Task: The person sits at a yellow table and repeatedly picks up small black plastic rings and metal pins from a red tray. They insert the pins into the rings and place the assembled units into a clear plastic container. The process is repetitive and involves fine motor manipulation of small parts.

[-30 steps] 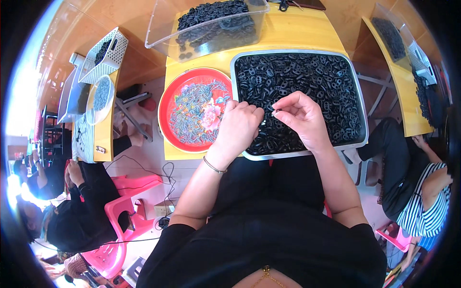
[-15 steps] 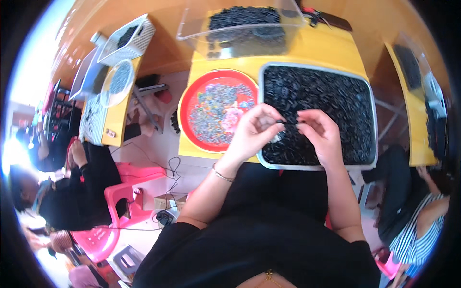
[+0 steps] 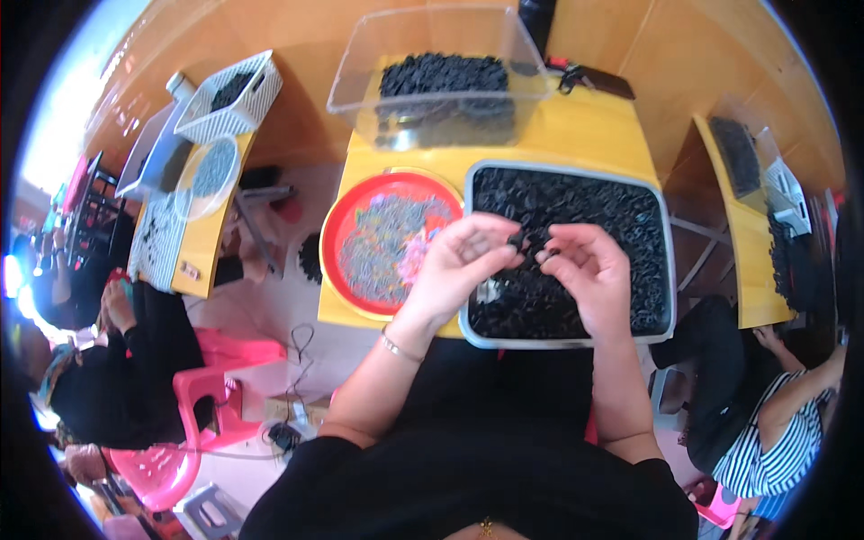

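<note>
The round plate (image 3: pixel 360 209) lies left of the tray (image 3: pixel 666 270), bin (image 3: pixel 360 90) behind.

One grey-rimmed rectangular tray (image 3: pixel 664 270) holds small black ring pieces (image 3: pixel 585 216), too many to count. One round red plastic plate (image 3: pixel 346 225) sits beside it, one clear plastic bin (image 3: pixel 360 81) behind, and one white perforated basket (image 3: pixel 261 90) on the neighbouring surface. Three yellow surfaces (image 3: pixel 585 135) show. Two hands, left (image 3: pixel 463 261) and right (image 3: pixel 589 270), meet over the tray. Two pink plastic chairs (image 3: pixel 207 387) stand below
</note>
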Demonstrator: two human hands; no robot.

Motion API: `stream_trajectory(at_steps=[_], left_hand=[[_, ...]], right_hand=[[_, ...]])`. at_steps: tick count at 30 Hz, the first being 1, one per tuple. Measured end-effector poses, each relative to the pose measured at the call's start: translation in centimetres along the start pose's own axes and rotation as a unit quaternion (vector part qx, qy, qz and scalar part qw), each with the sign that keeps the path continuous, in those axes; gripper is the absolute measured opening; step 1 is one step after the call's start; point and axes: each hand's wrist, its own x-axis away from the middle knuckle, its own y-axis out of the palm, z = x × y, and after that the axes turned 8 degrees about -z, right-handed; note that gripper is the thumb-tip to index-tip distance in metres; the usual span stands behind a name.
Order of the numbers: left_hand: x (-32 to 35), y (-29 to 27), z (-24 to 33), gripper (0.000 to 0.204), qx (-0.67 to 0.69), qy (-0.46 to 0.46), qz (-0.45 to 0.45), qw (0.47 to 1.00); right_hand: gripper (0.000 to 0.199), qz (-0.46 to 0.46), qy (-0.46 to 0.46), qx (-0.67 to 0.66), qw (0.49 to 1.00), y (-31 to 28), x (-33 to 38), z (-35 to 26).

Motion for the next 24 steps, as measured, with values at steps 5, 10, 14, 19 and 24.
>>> stream_trajectory(at_steps=[5, 10, 14, 19, 24], left_hand=[[0.9, 0.6, -0.1, 0.024, 0.039, -0.001, 0.009, 0.999], [1.5, 0.7, 0.0, 0.024, 0.05, 0.016, -0.011, 0.999], [1.8, 0.8, 0.1, 0.024, 0.066, 0.029, 0.009, 0.997], [1.7, 0.9, 0.0, 0.024, 0.058, 0.031, 0.005, 0.998], [1.6, 1.3, -0.4, 0.024, 0.05, 0.028, -0.001, 0.998]], right_hand=[[0.022, -0.031, -0.024, 0.013, 0.999, 0.1, 0.1, -1.5], [0.018, -0.023, -0.014, 0.011, 1.0, 1.2, 0.3, -1.1], [0.018, -0.038, -0.001, 0.028, 0.999, 1.4, 0.5, -1.2], [0.017, -0.031, 0.013, 0.028, 0.999, 1.0, 1.0, -1.1], [0.016, -0.036, 0.017, 0.038, 0.998, 1.2, 1.2, -1.0]])
